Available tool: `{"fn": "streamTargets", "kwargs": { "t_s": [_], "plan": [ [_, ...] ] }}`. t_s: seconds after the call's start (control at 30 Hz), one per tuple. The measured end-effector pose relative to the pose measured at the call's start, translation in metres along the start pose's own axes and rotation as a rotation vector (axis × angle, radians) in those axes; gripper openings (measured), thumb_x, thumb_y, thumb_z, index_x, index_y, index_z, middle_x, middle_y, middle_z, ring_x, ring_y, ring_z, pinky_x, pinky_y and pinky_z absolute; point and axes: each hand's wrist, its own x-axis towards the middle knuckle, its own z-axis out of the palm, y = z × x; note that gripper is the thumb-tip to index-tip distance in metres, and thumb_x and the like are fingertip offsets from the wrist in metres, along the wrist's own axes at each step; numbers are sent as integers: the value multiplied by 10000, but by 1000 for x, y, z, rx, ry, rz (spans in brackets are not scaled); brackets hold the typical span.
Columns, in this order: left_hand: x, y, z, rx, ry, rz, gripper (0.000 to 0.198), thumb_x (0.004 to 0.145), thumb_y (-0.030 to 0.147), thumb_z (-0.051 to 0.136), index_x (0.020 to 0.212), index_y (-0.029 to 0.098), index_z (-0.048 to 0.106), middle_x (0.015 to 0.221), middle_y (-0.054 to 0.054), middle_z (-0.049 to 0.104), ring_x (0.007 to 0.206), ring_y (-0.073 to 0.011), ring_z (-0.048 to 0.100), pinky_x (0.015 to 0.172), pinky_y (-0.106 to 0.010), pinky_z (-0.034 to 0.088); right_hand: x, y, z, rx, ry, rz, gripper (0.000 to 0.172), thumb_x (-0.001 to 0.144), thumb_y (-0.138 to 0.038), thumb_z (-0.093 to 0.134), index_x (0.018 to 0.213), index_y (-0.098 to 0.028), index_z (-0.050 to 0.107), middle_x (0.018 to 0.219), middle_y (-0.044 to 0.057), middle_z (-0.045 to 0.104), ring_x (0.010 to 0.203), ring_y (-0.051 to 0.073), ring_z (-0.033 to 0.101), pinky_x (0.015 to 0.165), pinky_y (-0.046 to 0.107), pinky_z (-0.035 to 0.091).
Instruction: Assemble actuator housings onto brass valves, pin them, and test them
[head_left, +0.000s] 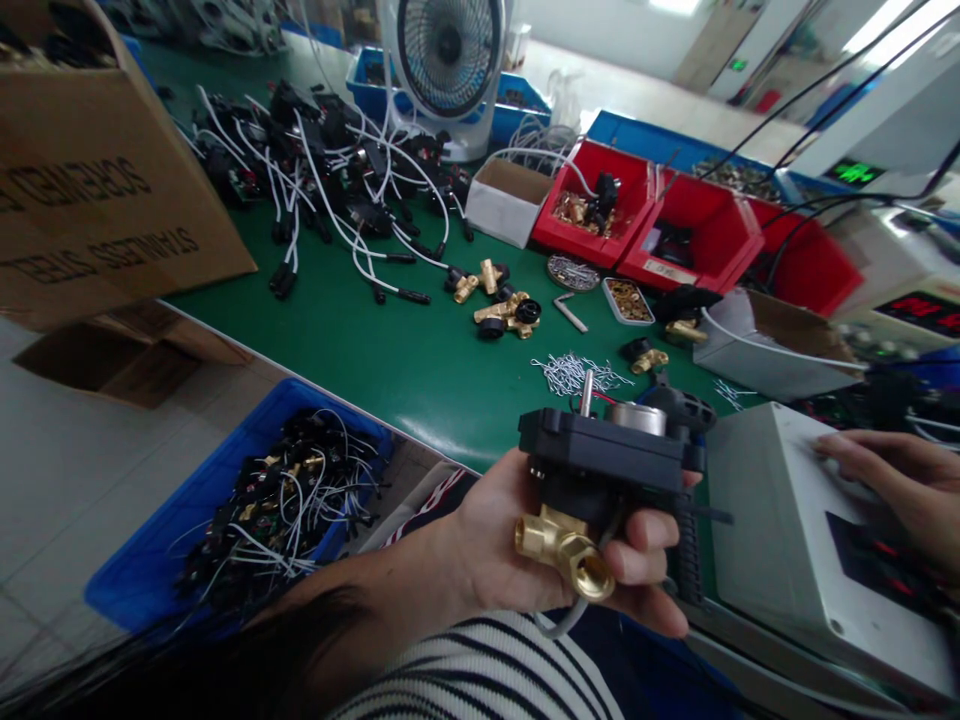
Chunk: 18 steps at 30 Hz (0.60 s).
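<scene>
In my left hand (510, 550) is a motorized brass valve (562, 545), its black actuator housing (600, 450) on top and the brass ports facing me. My fingers wrap round it from below. A metal pin and a round silver part stand up from the housing, and a grey cable loops underneath. My right hand (900, 485) reaches over a light grey control box (780, 500), fingers stretched out and a fingertip touching its top near a small switch or button. Part of this hand is cut off by the right edge. Beyond the valve lies a pile of small metal clips (574, 373).
Brass valve fittings (502, 305), a hex key (571, 312) and red bins (592, 200) are on the green table (330, 350). Behind are cabled black parts (360, 180) and a fan (450, 60). A blue crate (150, 555) and cardboard box (105, 190) are on the left.
</scene>
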Motion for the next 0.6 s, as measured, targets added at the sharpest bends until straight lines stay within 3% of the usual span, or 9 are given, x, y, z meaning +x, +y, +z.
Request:
{"fn": "streamTargets", "kwargs": {
  "t_s": [0.17, 0.33, 0.43, 0.6],
  "plan": [
    [0, 1, 1, -18, -12, -2, 371, 921, 365, 438, 1053, 110, 673, 659, -35, 607, 487, -103, 523, 628, -298, 456, -5, -16, -3, 1, -52, 9, 524, 351, -655, 608, 710, -280, 676, 773, 58, 678, 690, 283, 547, 585, 376, 379],
    [2, 1, 10, 16, 127, 116, 751, 1006, 474, 81, 1053, 25, 681, 947, -179, 689, 820, -215, 675, 836, -386, 488, -13, -37, -7, -26, -25, 53, 508, 329, -617, 567, 684, -266, 657, 721, 71, 654, 705, 300, 538, 619, 407, 385],
    [3, -1, 15, 74, 223, 192, 730, 1018, 437, 96, 1019, 25, 699, 945, -172, 698, 885, -221, 674, 884, -381, 475, -19, -43, -8, -19, -37, 39, 501, 338, -614, 536, 680, -264, 646, 738, 68, 659, 756, 306, 561, 658, 408, 397],
    [4, -2, 16, 101, 217, 213, 701, 1025, 405, 113, 999, 37, 709, 936, -155, 710, 903, -207, 682, 879, -352, 497, -24, -45, -10, -18, -33, 33, 470, 378, -599, 519, 684, -261, 631, 727, 73, 650, 723, 295, 552, 626, 395, 389]
  ]
}}
